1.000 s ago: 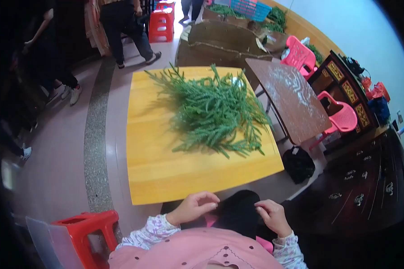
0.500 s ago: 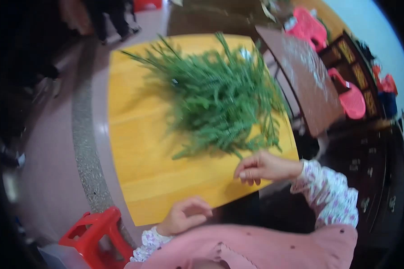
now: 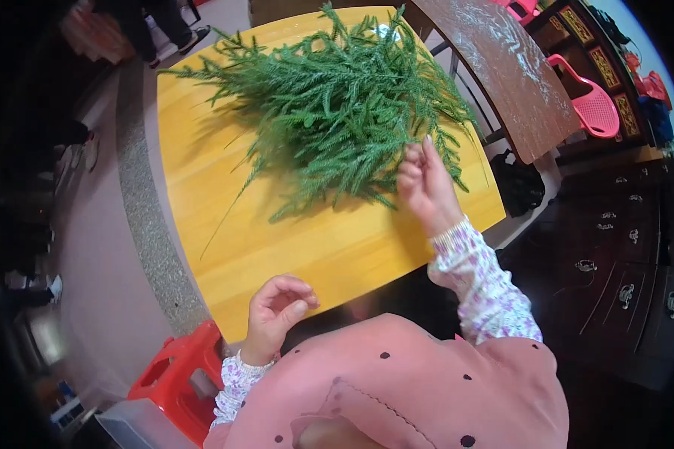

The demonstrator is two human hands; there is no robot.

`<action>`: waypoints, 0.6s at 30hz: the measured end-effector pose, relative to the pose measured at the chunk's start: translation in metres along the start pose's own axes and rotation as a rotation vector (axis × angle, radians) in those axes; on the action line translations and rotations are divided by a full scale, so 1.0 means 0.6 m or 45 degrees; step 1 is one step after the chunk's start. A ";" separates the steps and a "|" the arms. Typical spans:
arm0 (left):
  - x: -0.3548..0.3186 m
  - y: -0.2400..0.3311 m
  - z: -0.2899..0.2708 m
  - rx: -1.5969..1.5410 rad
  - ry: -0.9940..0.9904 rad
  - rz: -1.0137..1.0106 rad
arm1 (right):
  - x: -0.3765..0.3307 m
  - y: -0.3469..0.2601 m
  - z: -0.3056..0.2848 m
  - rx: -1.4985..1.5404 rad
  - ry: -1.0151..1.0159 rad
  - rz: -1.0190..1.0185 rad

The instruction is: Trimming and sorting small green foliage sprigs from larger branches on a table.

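Note:
A heap of green needle-leaved branches (image 3: 344, 112) lies over the far part of a yellow wooden table (image 3: 277, 254). At the heap's near right edge is my right hand (image 3: 429, 191), its fingers curled in and its thumb up against the sprigs. Whatever its fingertips hold, if anything, is hidden. Over the table's near edge, well apart from the branches, my left hand (image 3: 275, 318) hovers with curved fingers and a gap between thumb and forefinger. Nothing shows in it. One thin stem trails from the heap toward the table's left edge.
A red plastic stool (image 3: 180, 378) and a clear plastic bin (image 3: 135, 423) stand at my lower left. Beyond the table's right side are a brown table (image 3: 502, 82), a pink chair (image 3: 595, 105) and dark drawers (image 3: 614, 247). People's legs (image 3: 168, 30) show at far left.
My right hand has moved forward from the table's near edge to the branches. My left hand has lifted slightly. The view has shifted, so the table sits higher in it.

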State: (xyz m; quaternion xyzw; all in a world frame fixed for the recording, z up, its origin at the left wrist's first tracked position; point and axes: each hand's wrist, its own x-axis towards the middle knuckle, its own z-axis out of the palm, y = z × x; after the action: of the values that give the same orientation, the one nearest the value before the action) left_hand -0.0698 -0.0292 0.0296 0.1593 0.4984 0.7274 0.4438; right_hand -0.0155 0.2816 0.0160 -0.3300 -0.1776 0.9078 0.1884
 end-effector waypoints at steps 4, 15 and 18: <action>-0.042 -0.022 0.022 -0.092 0.083 -0.062 | -0.015 0.022 0.008 0.210 -0.445 -0.115; 0.024 -0.037 0.090 -0.375 0.278 -0.155 | -0.238 0.092 -0.034 -0.608 -0.672 -0.125; 0.030 -0.044 0.088 -0.342 0.353 -0.130 | -0.230 0.109 -0.050 -0.675 -0.581 -0.121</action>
State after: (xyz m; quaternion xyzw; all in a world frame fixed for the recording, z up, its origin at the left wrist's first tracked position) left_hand -0.0315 0.0191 0.0271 -0.0284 0.4608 0.7789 0.4244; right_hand 0.0879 0.1676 0.0385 -0.1473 -0.4599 0.8706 0.0937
